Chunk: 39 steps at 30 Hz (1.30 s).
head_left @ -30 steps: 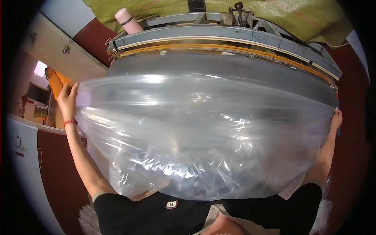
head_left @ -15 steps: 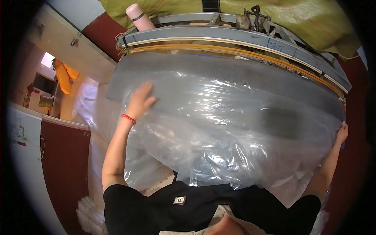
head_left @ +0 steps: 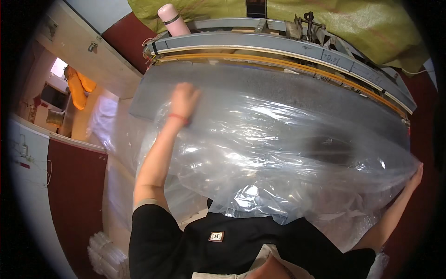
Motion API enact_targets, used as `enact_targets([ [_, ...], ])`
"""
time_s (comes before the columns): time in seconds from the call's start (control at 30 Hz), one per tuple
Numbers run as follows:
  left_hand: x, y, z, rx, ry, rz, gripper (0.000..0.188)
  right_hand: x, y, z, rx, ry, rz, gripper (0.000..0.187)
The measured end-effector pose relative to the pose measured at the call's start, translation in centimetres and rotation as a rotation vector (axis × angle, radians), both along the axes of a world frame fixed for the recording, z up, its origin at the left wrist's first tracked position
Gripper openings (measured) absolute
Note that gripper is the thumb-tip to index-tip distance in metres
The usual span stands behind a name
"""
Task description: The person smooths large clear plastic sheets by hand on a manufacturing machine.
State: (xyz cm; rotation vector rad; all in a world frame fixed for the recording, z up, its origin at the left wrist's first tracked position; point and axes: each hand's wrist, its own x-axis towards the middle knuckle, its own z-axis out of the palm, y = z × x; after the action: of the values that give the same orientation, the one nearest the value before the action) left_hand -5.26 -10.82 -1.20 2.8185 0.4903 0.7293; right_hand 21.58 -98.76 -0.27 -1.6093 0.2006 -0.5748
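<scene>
A large clear plastic sheet lies wrinkled and shiny over a wide grey work surface, its near part hanging in folds against my black shirt. My left hand, with a red bead bracelet at the wrist, is over the left part of the surface by the sheet's far edge. Motion smears its fingers, so their grip is unclear. Out at the far right, my right hand has its fingers closed on the sheet's right corner, which is drawn taut beyond the surface's edge.
Behind the surface runs a grey metal bar frame with an orange strip. A pink bottle stands at its left end, a metal clamp farther right. Bundled clear plastic lies lower left, near an open door.
My left hand has moved right and slightly away from me. My right hand has shifted right and nearer, pulling the sheet's corner outward; more of the grey surface shows on the right.
</scene>
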Motion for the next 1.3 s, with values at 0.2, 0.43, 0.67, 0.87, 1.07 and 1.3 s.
enact_targets([
  [0.2,-0.4,0.0,-0.3,-0.154,-0.045,0.059,0.015,-5.2,1.5,3.3,-0.144,0.026,-0.228,0.049],
  [0.43,0.4,-0.3,-0.6,0.056,-0.053,-0.020,0.013,0.3,2.3,0.9,-0.277,0.037,-0.292,0.040],
  [0.67,4.2,5.5,-2.3,-0.451,-0.578,0.317,0.016,8.9,10.0,-2.0,-1.176,-0.204,-0.574,0.029],
  [0.87,8.0,14.7,-5.1,-0.290,-0.562,0.305,0.021,13.6,19.1,-4.7,-0.301,-0.165,-0.229,0.018],
  [1.07,10.4,16.8,-5.5,-0.443,-0.526,0.188,0.023,14.9,19.9,-4.6,-0.282,-0.176,-0.260,0.017],
  [1.3,10.6,19.2,-7.2,-0.469,-0.638,0.131,0.018,13.8,20.0,-2.7,-0.110,-0.078,-0.284,0.011],
])
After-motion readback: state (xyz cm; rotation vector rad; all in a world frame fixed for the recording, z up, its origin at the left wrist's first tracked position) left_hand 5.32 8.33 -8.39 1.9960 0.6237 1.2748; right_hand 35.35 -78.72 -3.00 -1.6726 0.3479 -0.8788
